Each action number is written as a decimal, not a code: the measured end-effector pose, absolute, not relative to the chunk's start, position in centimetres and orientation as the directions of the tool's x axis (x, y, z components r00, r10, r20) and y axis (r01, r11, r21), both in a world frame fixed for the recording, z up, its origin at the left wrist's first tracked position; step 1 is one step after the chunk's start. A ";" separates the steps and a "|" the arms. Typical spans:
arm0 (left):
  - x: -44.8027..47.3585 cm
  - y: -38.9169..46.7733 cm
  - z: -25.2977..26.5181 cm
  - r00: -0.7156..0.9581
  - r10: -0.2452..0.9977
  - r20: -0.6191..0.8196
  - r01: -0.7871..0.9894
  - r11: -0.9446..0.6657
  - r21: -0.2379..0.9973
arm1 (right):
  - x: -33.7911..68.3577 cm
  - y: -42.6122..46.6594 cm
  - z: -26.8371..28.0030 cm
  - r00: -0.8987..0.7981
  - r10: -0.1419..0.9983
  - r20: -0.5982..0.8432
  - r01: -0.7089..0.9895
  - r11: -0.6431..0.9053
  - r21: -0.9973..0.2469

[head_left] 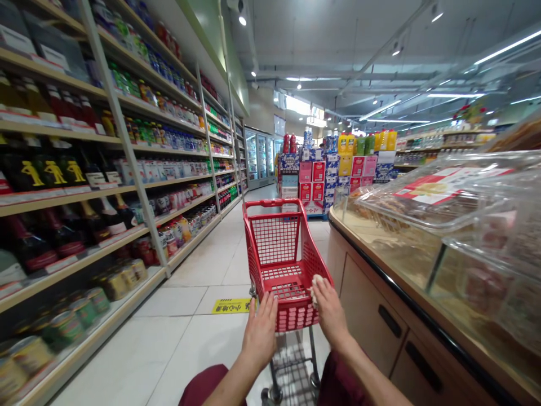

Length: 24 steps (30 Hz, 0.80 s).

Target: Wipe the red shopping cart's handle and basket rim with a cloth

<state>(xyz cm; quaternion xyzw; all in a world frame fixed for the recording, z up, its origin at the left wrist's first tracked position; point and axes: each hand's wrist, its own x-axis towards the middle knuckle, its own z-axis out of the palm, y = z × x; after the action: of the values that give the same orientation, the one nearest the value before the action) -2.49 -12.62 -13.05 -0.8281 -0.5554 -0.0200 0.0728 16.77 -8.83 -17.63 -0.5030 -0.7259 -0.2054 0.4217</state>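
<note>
In front of me stands a red shopping cart with a grid-walled plastic basket on a grey wheeled frame. Its nearer end is low, and the red handle bar is at the far, higher end. My left hand lies at the near left corner of the basket, fingers stretched out and apart from the thumb. At the near right corner, my right hand presses a crumpled cream-white cloth against the rim. Part of the cloth is hidden under the fingers. No goods show in the basket.
Shelves of bottles and cans line the left side. On the right a counter carries clear plastic food covers. Stacked drink cartons stand ahead, with glass-door coolers behind. A yellow sticker marks the tiled floor.
</note>
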 end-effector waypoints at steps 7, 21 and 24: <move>-2.3 -12.6 -13.2 0.360 0.924 0.125 0.931 -0.347 -0.114 | 13.7 -9.7 -17.6 -0.384 0.496 0.779 0.802 0.597 0.016; -2.0 -12.5 -12.9 0.363 0.922 0.135 0.930 -0.349 -0.116 | 16.9 -9.3 -17.5 -0.279 0.534 0.798 0.876 0.482 -0.016; -1.8 -12.5 -12.3 0.378 0.918 0.118 0.925 -0.369 -0.091 | 18.6 -9.0 -17.4 -0.096 0.577 0.811 0.937 0.327 -0.121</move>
<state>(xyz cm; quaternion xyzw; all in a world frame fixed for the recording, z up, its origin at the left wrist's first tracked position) -1.78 -12.54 -12.31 -0.8270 -0.5572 -0.0236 0.0709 18.58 -9.02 -17.38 -0.5358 -0.7063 -0.2221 0.4057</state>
